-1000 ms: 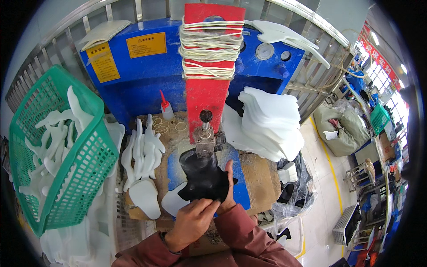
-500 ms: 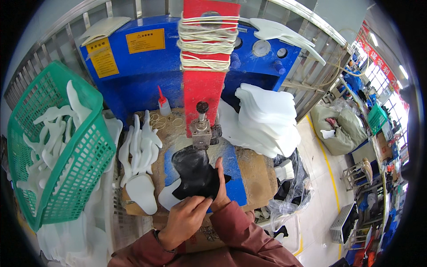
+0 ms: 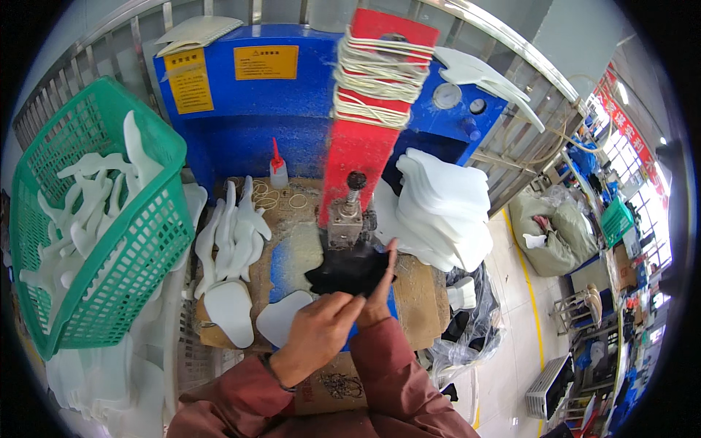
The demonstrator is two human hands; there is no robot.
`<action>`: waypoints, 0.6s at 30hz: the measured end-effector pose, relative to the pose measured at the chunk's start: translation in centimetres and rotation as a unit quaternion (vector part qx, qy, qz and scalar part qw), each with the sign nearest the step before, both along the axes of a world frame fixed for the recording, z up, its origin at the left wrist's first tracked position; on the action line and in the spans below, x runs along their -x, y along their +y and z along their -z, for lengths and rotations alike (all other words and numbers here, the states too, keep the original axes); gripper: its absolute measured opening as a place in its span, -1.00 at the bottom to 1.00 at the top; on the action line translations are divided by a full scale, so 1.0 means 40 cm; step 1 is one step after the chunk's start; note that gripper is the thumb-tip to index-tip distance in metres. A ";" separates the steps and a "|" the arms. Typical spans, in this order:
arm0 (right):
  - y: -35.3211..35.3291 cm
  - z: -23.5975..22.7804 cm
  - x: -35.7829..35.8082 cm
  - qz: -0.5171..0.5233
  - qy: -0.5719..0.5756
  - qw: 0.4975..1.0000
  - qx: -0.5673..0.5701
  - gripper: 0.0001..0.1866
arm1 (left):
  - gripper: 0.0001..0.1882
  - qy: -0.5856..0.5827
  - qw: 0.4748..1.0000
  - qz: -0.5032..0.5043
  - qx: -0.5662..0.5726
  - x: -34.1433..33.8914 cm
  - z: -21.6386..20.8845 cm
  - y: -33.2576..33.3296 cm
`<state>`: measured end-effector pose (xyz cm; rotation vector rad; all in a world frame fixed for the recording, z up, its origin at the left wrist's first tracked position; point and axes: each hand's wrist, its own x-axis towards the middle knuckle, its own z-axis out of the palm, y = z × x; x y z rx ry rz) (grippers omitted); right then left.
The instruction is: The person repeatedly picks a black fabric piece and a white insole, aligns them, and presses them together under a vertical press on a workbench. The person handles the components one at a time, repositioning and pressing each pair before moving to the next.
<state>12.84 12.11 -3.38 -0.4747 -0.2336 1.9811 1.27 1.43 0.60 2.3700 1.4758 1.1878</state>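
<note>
1. Black piece [image 3: 347,271], mid-view, lies just below the metal head [image 3: 345,225] of a red arm [image 3: 354,157]; far to its left, a green basket [image 3: 169,208] holds curved white pieces [image 3: 91,171].
2. Beside the basket, slim white shapes [image 3: 226,244] lie together, with a rounded white panel [image 3: 228,314] nearer the person.
3. Next, a small bottle [image 3: 279,175] with a red spout stands beyond a blue pad [image 3: 280,264]; a second white panel [image 3: 281,319] lies at the pad's near end.
4. Left hand [image 3: 315,337]: thumb and fingers drawn together, pinching the black piece's near edge.
5. Right hand [image 3: 374,310]: one digit points up along the black piece's right side; whether it grips I cannot tell, since its inner side is hidden.
6. Farther right, a stack of white sheets [image 3: 445,212] leans unevenly, and a clear plastic bag [image 3: 478,328] sits nearer the person.
</note>
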 end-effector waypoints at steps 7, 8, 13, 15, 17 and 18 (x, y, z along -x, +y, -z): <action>-0.025 0.009 -0.049 -0.010 0.051 0.998 -0.037 -0.12 | -0.66 -0.015 0.999 0.026 0.013 -0.039 0.004 -0.009; -0.026 0.011 -0.039 0.000 0.029 0.999 -0.024 -0.12 | -0.66 -0.015 1.000 0.017 0.013 -0.031 0.003 -0.020; -0.031 0.014 -0.014 -0.042 0.075 0.996 -0.038 -0.09 | -0.61 -0.047 0.998 -0.024 0.016 0.034 -0.003 -0.096; -0.059 0.018 -0.029 -0.062 0.112 0.991 -0.036 -0.07 | -0.62 -0.046 0.997 -0.041 0.048 0.076 0.001 -0.130; -0.084 0.025 -0.049 -0.059 0.074 0.995 -0.026 -0.04 | -0.68 -0.060 0.992 -0.082 0.079 0.115 0.014 -0.153; -0.095 0.029 -0.061 -0.071 0.081 0.994 -0.035 -0.03 | -0.71 -0.072 0.987 -0.105 0.096 0.133 0.022 -0.164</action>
